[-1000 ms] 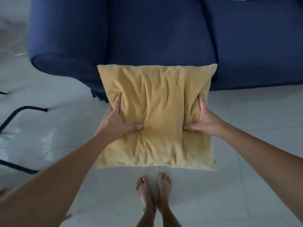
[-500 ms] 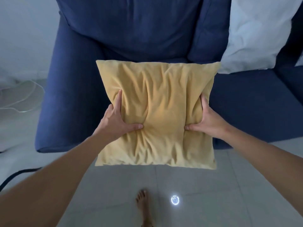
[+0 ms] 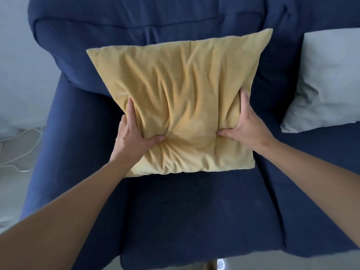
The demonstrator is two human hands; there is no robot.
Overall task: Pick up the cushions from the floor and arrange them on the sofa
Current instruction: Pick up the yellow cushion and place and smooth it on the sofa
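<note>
**Yellow cushion held over the sofa seat, placement pending**

Yellow cushion (image 3: 181,102) is in your two-handed hold, carried above the navy sofa (image 3: 194,217), so you are in the placing step, not the pickup. Your left hand (image 3: 134,137) clamps its left edge and your right hand (image 3: 246,127) clamps its right edge; both are closed on the fabric, thumbs pressed into the front face low down, fingers wrapped out of sight behind. The stuffing bunches between your thumbs, and the cover wrinkles upward from there.

Beyond your grip sits the backrest (image 3: 148,24), with the cushion's far corners showing in front of it; whether they touch it I cannot tell. Below your wrists the seat lies bare. Off to the right of your right hand, a pale grey pillow (image 3: 329,80) already leans at the back, apart from what you hold.

Next, I judge, you need to lower the bottom edge onto the seat, tip the top against the backrest, and only then let both hands go. Release evenly, or the soft filling may slump forward.
</note>
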